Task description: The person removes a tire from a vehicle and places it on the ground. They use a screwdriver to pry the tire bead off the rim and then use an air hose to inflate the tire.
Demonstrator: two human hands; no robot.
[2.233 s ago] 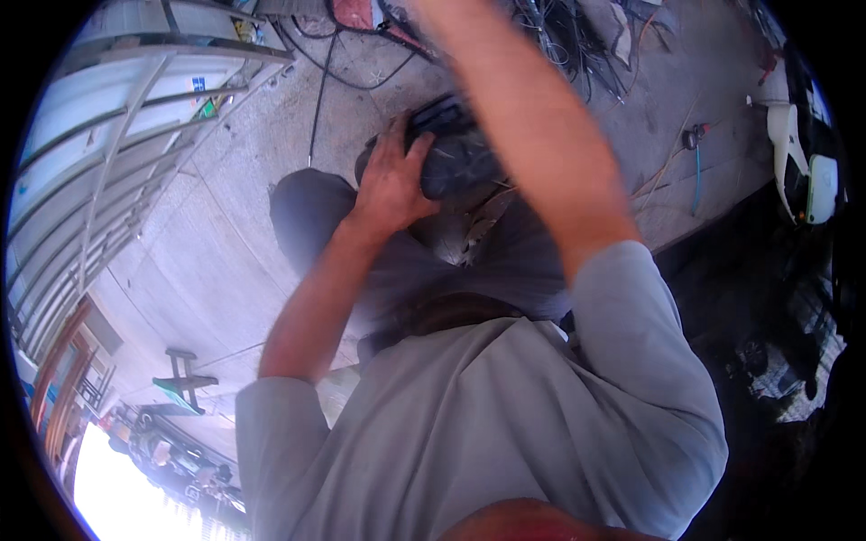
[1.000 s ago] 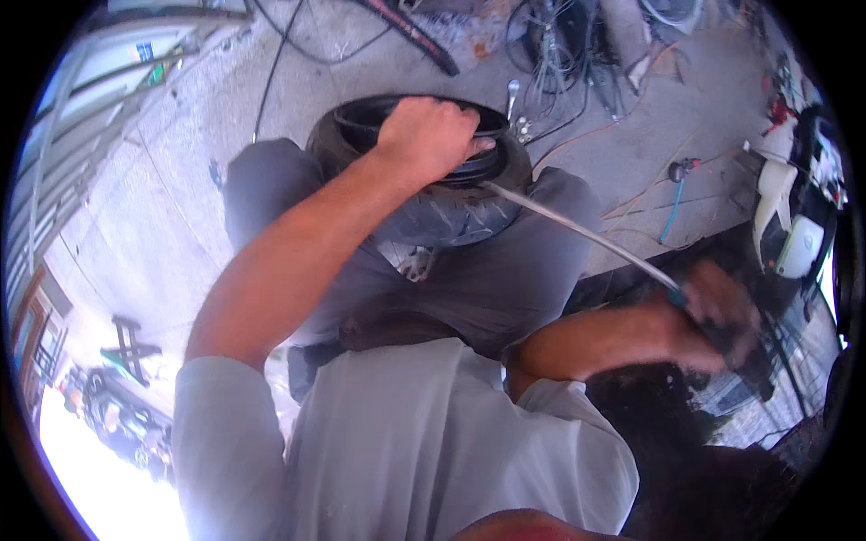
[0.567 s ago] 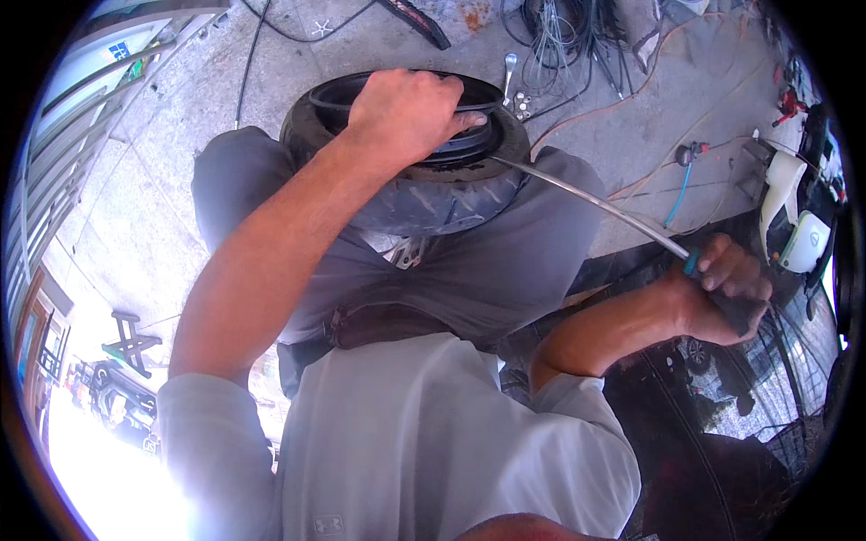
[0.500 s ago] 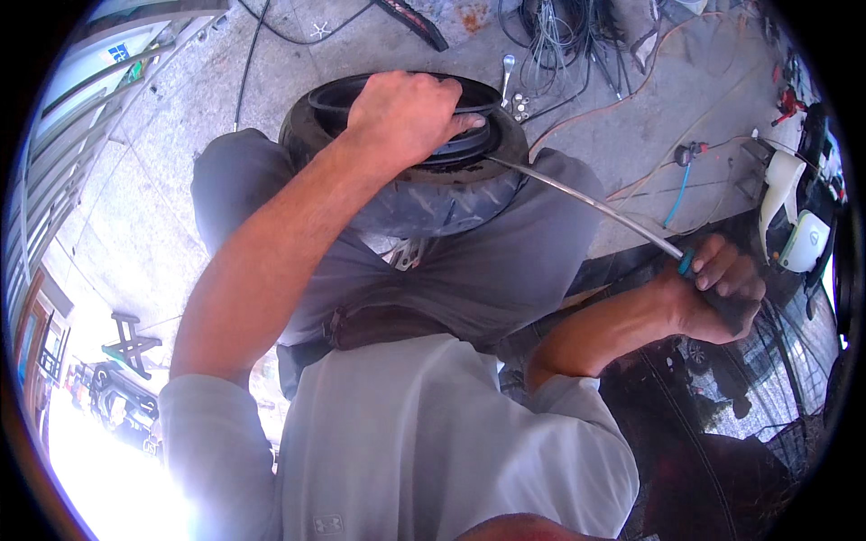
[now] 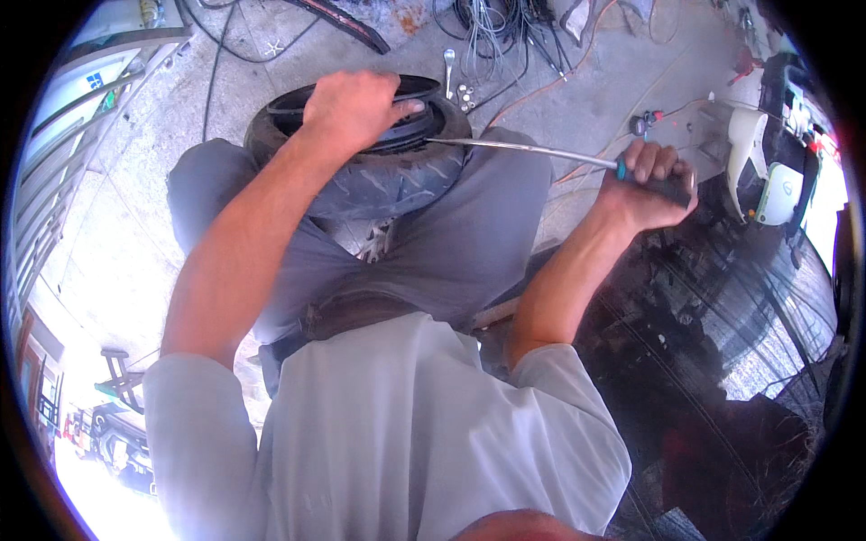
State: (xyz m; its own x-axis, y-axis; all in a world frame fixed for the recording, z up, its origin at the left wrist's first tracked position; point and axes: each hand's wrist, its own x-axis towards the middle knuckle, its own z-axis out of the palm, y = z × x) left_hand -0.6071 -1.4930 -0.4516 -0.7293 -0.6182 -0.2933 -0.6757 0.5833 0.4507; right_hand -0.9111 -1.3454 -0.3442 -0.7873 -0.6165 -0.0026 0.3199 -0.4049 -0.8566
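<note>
Wrapped round the handle of a long metal bar (image 5: pixel 523 147), my right hand (image 5: pixel 657 185) holds it out sideways. My left hand (image 5: pixel 352 108) grips the edge of the black rim (image 5: pixel 419 87). That rim sits tilted, partly in the tire (image 5: pixel 388 187), between my knees (image 5: pixel 207 176). The bar's tip is at the tire's inner edge. My knees hem the tire in on both sides. Grey floor (image 5: pixel 117 194) spreads left to some metal bars (image 5: pixel 68 117). Just past the tire lie a wrench (image 5: pixel 448 72) and small shiny bits (image 5: pixel 465 97), then tangled wires (image 5: pixel 494 34).
</note>
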